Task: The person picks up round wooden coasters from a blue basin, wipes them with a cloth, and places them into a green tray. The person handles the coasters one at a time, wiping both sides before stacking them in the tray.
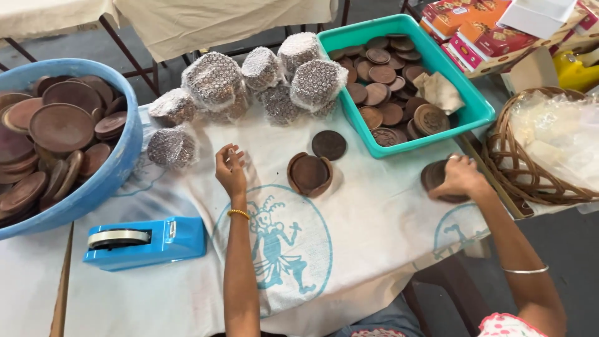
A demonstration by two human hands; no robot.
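The right hand rests on a small stack of brown clay discs at the right edge of the bench. Its fingers curl down over the top of the stack and grip it. The stack sits just in front of the teal tub, which is full of more brown discs.

The left hand is up over the middle of the bench, with nothing in it. Its fingers are bent and loose, partly open. It hangs near the bubble-wrapped bundles, and the closest one, a small wrapped bundle, lies just to its left.

Between the two hands sits a little clay bowl set, with a flat dark disc just behind it. The bowl set lies to the right of the left hand and to the left of the right hand. The left hand is the nearer one. The stack under the right hand is round, so it has no long side; it stands flat.

A big blue tub of clay plates is at the far left. A blue tape holder lies in front of it. A wicker basket stands at the far right.
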